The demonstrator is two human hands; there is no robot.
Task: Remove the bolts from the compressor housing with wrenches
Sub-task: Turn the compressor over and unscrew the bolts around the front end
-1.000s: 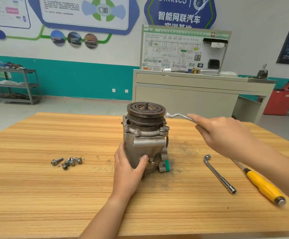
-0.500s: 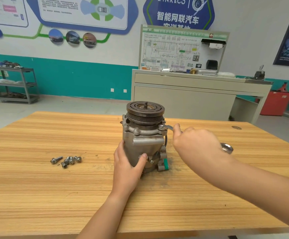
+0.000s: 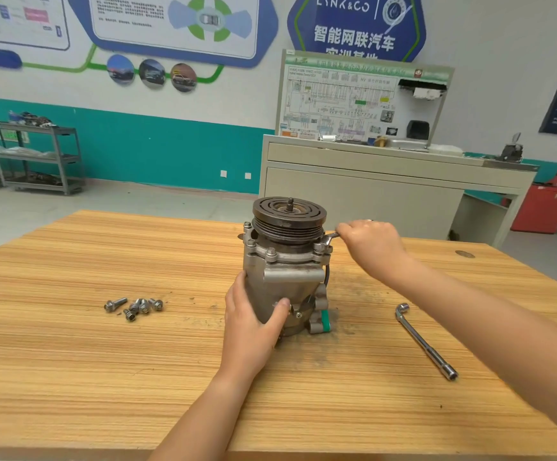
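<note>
Grey cast-metal compressor housing [image 3: 283, 277], long axis vertical, dark grooved pulley [image 3: 288, 212] uppermost, clasped low by left grip [image 3: 250, 324], silver wrench [image 3: 328, 239] at its flange clamped in right grip [image 3: 370, 247]

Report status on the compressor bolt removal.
Done: a cluster of loose bolts lies on the table left of the compressor. In hand: the left hand grips its body while the right hand holds a wrench on a bolt at the flange's right side. Left: at least three flange bolts are seated at front and left. The L-shaped socket wrench lies unused.
</note>
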